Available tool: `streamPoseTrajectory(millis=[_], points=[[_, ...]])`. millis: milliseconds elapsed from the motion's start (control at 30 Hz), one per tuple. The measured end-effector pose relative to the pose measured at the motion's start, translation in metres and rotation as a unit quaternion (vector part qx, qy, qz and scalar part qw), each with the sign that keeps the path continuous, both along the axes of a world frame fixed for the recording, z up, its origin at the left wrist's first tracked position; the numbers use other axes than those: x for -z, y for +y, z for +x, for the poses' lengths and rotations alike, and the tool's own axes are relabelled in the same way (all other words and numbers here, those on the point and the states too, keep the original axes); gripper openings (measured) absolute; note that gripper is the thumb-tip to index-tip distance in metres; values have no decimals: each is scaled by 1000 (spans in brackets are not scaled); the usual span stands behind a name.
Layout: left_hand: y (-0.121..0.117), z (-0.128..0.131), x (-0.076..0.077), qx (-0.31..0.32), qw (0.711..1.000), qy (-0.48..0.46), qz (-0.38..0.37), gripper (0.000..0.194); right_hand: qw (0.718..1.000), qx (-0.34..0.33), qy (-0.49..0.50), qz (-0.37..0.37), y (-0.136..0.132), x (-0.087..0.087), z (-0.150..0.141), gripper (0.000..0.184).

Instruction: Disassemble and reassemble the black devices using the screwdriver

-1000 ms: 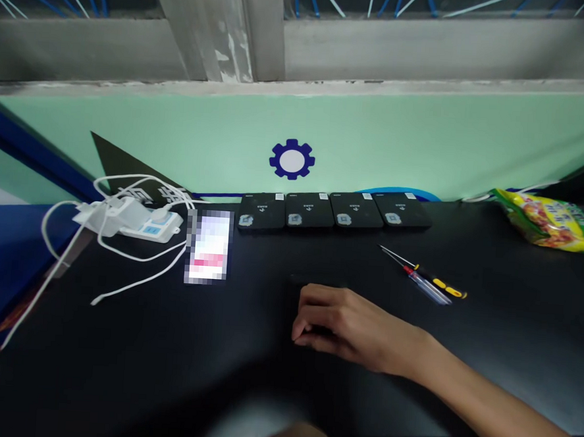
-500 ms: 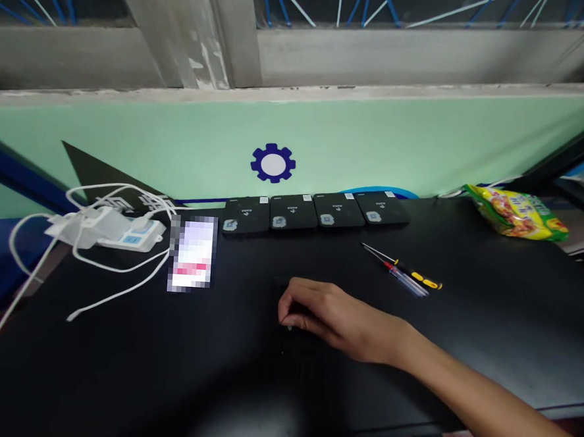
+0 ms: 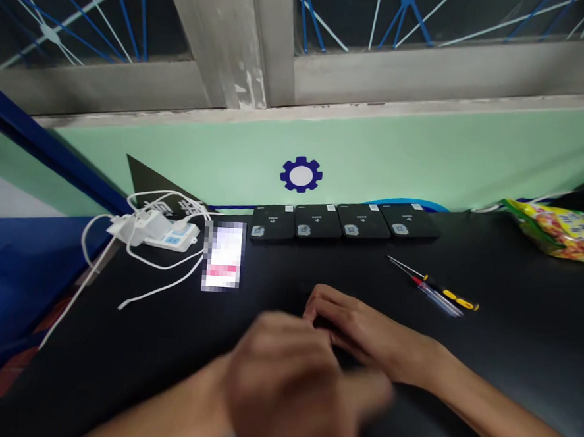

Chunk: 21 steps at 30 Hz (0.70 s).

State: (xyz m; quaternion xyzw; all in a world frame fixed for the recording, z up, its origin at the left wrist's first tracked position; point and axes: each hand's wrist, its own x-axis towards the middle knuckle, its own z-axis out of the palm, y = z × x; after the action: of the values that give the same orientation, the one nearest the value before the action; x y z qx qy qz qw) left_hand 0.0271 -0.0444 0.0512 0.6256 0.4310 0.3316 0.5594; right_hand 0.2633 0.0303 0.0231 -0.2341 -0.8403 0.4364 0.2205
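Observation:
My right hand point(image 3: 364, 332) rests on the black table point(image 3: 512, 337), fingers curled over something dark that I cannot make out. My left hand point(image 3: 292, 383) is raised in front of it, close to the camera and smeared by motion, so its fingers do not show clearly. A lit phone point(image 3: 224, 256) lies flat to the left of both hands. Two screwdrivers point(image 3: 436, 292) lie to the right of my right hand.
Several black flat devices point(image 3: 344, 223) line the back edge against the green wall. A white power strip point(image 3: 165, 234) with white cables sits at the back left. A yellow snack bag point(image 3: 563, 230) lies at the far right.
My left hand has come up into view from below, blurred. My right hand has stayed in place on the table with curled fingers. The camera has shifted slightly.

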Motion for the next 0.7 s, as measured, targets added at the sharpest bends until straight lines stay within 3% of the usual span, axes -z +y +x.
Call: streamPoseTrajectory(millis=[33, 100, 133, 167, 233, 367, 533, 700], points=[[25, 0, 2, 11, 995, 40, 96, 10, 1000, -5, -4, 20, 0, 0, -1, 13], [65, -2, 11, -140, 951, 98, 259, 11, 998, -4, -22, 57, -1, -1, -2, 12], [79, -3, 17, -192, 930, 100, 297, 11, 997, 1, -35, 70, -1, -2, -3, 12], [88, -5, 23, -205, 926, 97, 300, 10, 996, 9, -48, 80, -2, -2, -3, 12], [92, -6, 34, -170, 937, 103, 287, 10, 993, 22, -72, 95, -3, -2, -4, 12], [80, -2, 43, -87, 942, 149, 286, 15, 987, 36, -97, 123, -5, 3, -5, 13], [78, 3, 44, -122, 925, 182, 310, 15, 986, 29, -106, 126, -5, 5, -5, 14], [86, 0, 46, -140, 936, 178, 269, 14, 986, 21, -116, 118, -5, 3, -3, 16]])
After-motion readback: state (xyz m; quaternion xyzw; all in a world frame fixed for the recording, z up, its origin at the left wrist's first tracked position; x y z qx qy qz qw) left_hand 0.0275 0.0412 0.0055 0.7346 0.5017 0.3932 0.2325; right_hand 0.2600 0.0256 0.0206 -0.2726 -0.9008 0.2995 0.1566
